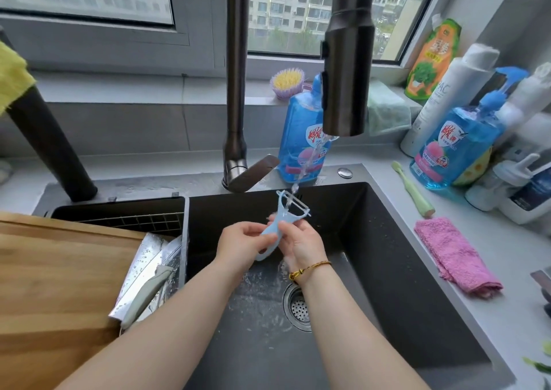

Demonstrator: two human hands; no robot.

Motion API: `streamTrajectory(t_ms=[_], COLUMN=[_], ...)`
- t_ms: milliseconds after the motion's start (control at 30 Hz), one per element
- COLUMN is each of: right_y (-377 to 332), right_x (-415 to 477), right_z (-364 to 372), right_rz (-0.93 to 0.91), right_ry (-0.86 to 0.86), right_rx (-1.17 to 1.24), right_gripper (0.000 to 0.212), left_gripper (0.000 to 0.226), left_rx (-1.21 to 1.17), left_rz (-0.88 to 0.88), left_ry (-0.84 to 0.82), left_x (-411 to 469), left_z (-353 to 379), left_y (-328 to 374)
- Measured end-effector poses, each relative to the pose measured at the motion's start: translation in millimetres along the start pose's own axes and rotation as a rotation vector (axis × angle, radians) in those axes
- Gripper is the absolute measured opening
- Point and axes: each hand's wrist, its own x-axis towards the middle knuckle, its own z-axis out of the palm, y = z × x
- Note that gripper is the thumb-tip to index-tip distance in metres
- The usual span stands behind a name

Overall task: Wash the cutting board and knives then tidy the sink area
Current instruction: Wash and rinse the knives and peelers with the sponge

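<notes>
Rinsing peeler mid-frame, left hand and right hand both pinching it.
Wet knives, cutting board lower left look washed; tidying remains.

A pink cloth lies folded on the grey bench right of the basin, a green toothbrush just beyond it. Two blue soap bottles stand near a white bottle and an orange pouch. A purple-and-yellow brush rests on the windowsill; apartment blocks fill the window.
</notes>
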Motion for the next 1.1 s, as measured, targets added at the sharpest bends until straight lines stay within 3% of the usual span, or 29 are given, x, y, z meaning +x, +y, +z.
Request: streamTrajectory(t_ms=[100,167,367,533,633,767,933,1100], right_y=[-3,-5,-5,-4,-4,-10,-7,15], right_x=[3,6,6,9,12,6,-10,-41], right_z=[2,3,4,3,-3,-7,-5,22], right_rz=[-0.037,-0.032,0.059,0.006,-0.024,-0.001,0.021,0.111], right_ry=[0.122,0.160,-0.097,0.078,0.145,0.034,-0.085,-0.210], right_rx=[-0.117,-0.108,-0.114,-0.138,-0.206,-0.212,-0.300,-0.465], right_gripper=[0.010,0.014,0.030,0.006,0.014,0.015,0.014,0.015], left_gripper=[0.018,0.015,0.015,0.009,0.014,0.025,0.007,0.009], left_rx=[0.009,-0.001,-0.034,-0.046,-0.059,-0.073,-0.026,0.056], left_rz=[-0.005,0.009,0.008,-0.064,-0.106,-0.084,0.000,0.075], left_ry=[-0.050,-0.049,-0.021,-0.214,-0.324,-0.188,-0.163,0.021], left_x=[-2,-1,4,3,0,0,-17,-52], left_z=[2,2,-12,-12,-8,-3,-14,-73], left_y=[-1,0,-3,1,-1,-8,-7,-14])
